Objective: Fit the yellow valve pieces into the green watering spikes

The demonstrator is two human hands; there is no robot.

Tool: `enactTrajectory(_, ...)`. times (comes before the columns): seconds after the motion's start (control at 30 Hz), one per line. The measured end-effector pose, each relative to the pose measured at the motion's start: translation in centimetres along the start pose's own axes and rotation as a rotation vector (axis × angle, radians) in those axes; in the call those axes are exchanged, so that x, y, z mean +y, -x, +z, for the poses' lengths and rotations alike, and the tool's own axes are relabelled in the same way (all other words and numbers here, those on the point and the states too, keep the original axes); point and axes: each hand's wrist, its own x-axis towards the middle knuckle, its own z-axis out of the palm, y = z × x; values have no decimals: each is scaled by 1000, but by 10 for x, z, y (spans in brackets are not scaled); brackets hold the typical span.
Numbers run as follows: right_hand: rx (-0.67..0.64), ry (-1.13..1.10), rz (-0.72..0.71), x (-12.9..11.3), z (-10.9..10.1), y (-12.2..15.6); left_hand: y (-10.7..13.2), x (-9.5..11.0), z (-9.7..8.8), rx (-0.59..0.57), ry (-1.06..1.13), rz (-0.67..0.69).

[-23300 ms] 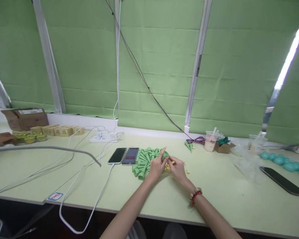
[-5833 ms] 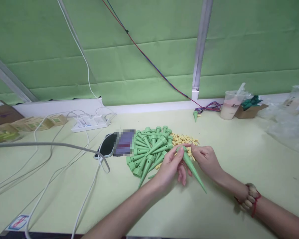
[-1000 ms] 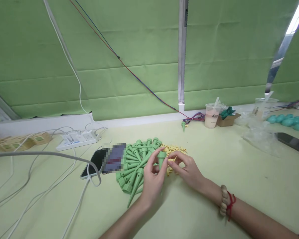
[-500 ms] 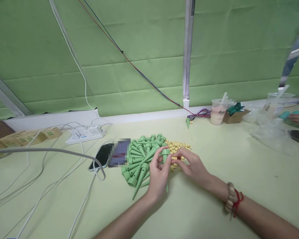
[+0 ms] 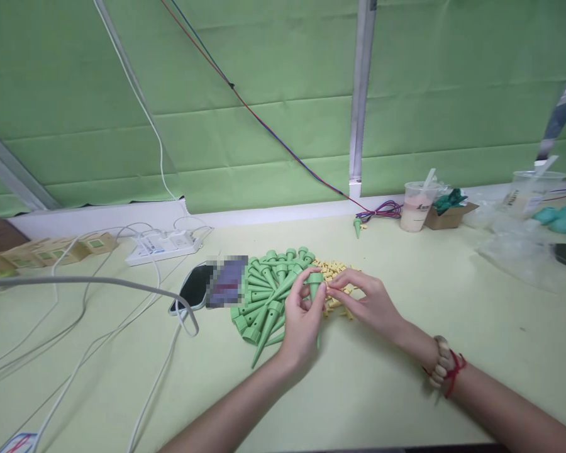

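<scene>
Bottom centre of frame: left hand curls shut around one green spike, thumb and fingers wrapped on its upper half. Spike stands near upright, wide end up, tip poking out below the hand just above the table. Right hand is just right of it, thumb and forefinger pinched together at the spike's wide end, other fingers loosely spread. Too small to tell whether anything sits in the pinch. Bracelet with a red string on the right wrist.

Just behind and left of the left hand: spike pile, lying flat and fanned out. Yellow bits heaped behind both hands, touching the pile's right edge. Phone lies left of the pile, with a cable looping across the left of the frame.

Further back: power strip at centre left, small boxes at far left. One lone spike near the back edge, right of centre. Cup with a straw and a carton further right, plastic bag at far right. Green blind behind everything.
</scene>
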Motion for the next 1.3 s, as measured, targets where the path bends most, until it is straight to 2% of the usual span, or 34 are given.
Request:
enactTrajectory(0.13, 3, 86, -174, 4, 1, 0, -2, -3, 1, 4, 55, -76)
enactTrajectory(0.2, 18, 81, -131, 3, 0, -1, -3, -4, 0, 10, 59, -72)
enactTrajectory(0.37, 35, -5, 123, -6, -2, -2, -2, 0, -2, 41, 6, 12)
enactTrajectory(0.53, 69, -41, 42, -9, 1, -2, -3, 2, -3, 49, -7, 30)
enactTrajectory(0.7, 19, -26, 150, -8, 2, -1, -3, 2, -3, 45, -10, 45)
enactTrajectory(0.83, 23, -21, 110, -6, 2, -2, -3, 2, -3, 40, -11, 33)
enactTrajectory(0.97, -35, -6, 186, -5, 1, -2, -3, 3, -3, 36, -9, 39)
enactTrajectory(1.1, -9, 2, 136, -3, 0, -2, -4, 3, -3, 46, -15, 28)
enactTrajectory(1.3, 4, -26, 157, -5, 0, -2, -3, 4, -4, 53, -35, 48)
